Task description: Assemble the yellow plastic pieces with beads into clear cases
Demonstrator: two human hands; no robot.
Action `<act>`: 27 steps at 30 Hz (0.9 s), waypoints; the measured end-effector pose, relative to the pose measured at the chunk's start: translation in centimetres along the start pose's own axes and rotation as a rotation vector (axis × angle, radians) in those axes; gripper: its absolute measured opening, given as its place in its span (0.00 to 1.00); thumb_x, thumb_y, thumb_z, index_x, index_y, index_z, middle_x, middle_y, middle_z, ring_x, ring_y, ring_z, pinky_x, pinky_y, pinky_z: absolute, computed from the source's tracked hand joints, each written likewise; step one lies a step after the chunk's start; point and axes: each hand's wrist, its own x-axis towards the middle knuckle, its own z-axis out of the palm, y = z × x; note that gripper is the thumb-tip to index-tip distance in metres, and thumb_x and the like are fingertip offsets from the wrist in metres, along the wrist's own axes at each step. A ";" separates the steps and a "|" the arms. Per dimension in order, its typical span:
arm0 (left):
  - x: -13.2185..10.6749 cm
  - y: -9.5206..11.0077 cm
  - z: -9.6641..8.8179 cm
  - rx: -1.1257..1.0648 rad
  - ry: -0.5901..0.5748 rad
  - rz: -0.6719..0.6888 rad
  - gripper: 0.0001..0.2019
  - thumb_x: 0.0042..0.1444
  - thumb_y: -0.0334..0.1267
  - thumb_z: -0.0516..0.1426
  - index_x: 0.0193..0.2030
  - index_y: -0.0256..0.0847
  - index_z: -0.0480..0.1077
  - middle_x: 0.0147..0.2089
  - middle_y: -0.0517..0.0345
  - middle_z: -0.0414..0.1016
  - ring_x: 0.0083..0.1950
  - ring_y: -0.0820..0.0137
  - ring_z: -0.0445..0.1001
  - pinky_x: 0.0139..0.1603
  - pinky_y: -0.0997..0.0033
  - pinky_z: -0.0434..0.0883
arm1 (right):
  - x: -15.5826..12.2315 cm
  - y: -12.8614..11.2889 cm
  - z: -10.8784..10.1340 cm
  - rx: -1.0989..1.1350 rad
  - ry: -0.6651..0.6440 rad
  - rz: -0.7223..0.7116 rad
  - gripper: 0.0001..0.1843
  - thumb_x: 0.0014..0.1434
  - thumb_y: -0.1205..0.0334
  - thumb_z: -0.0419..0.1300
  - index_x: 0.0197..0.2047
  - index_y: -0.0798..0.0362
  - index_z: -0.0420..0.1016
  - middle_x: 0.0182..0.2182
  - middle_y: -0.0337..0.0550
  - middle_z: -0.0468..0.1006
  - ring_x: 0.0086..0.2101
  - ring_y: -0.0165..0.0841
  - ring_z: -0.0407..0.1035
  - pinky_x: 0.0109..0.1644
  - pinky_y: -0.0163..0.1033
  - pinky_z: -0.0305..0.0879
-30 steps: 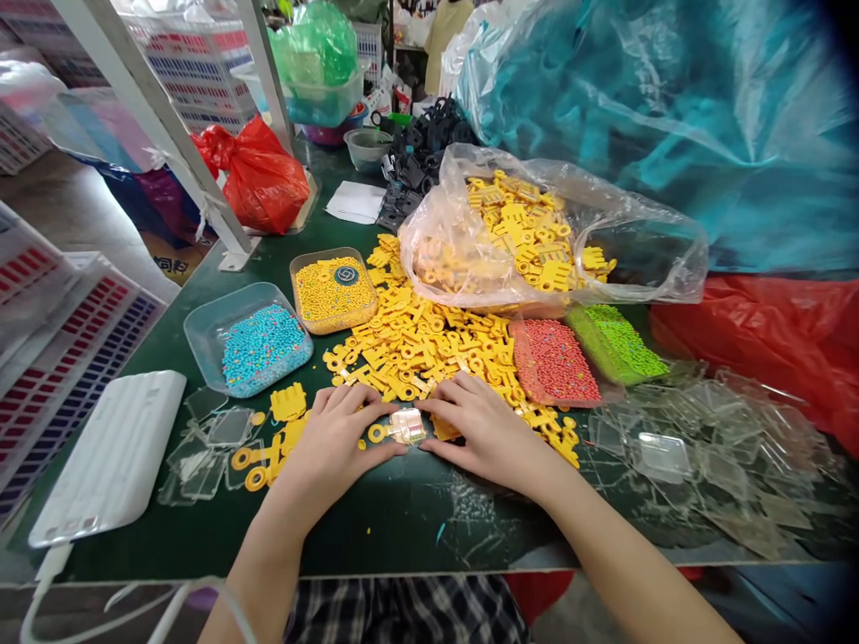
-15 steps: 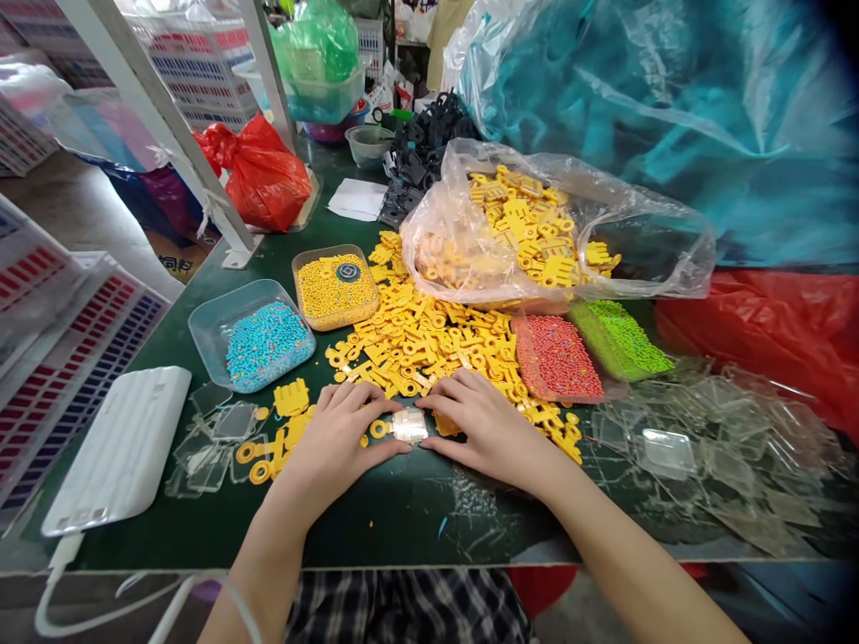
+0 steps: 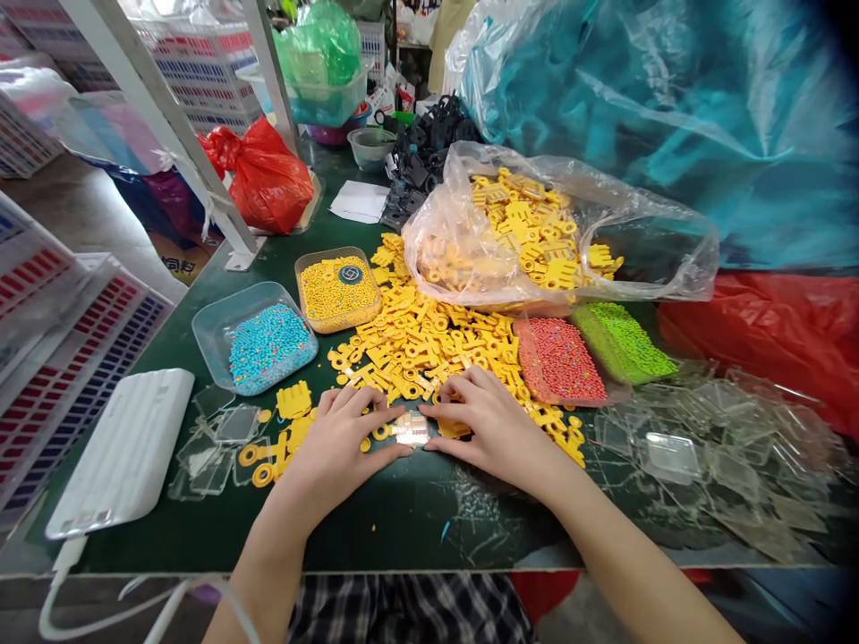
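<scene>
A small yellow plastic piece with a shiny clear cover (image 3: 411, 429) lies on the green tabletop between my hands. My left hand (image 3: 345, 434) pinches its left side with thumb and fingertips, and a yellow ring end pokes out under those fingers. On the opposite side, my right hand (image 3: 487, 429) grips the right edge the same way. Another yellow piece is partly hidden beneath my right fingers. Just beyond both hands spreads a heap of loose yellow ringed pieces (image 3: 436, 344).
Trays of blue beads (image 3: 268, 349), yellow beads (image 3: 335, 295), red beads (image 3: 562, 360) and green beads (image 3: 621, 340) flank the heap. Clear plastic covers (image 3: 731, 456) are piled right; a white power bank (image 3: 124, 452) lies left. Behind stands an open bag of yellow pieces (image 3: 530, 233).
Both hands stay on the covered yellow piece, with only slight finger shifts. The whole view has moved a few pixels.
</scene>
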 end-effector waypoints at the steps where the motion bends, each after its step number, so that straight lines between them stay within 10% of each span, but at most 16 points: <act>1: 0.0 0.1 -0.1 0.005 -0.014 -0.006 0.18 0.53 0.49 0.64 0.50 0.48 0.77 0.43 0.57 0.73 0.45 0.62 0.70 0.48 0.60 0.61 | 0.0 0.0 0.0 -0.007 -0.005 0.006 0.18 0.56 0.53 0.66 0.50 0.46 0.79 0.38 0.45 0.73 0.42 0.40 0.62 0.45 0.44 0.62; 11: 1.5 0.2 -1.4 0.029 -0.149 0.023 0.15 0.52 0.50 0.65 0.45 0.48 0.78 0.39 0.59 0.76 0.44 0.62 0.69 0.46 0.61 0.62 | 0.9 -1.3 -0.4 -0.138 -0.092 0.012 0.16 0.55 0.52 0.67 0.44 0.51 0.81 0.35 0.45 0.74 0.40 0.39 0.62 0.43 0.43 0.59; 27: 0.5 1.6 -0.7 -0.224 0.194 0.399 0.15 0.55 0.48 0.63 0.46 0.43 0.74 0.42 0.55 0.74 0.44 0.66 0.71 0.45 0.67 0.70 | -4.0 -3.3 0.0 0.385 0.060 0.208 0.11 0.62 0.62 0.59 0.49 0.53 0.71 0.39 0.44 0.74 0.40 0.34 0.68 0.44 0.39 0.64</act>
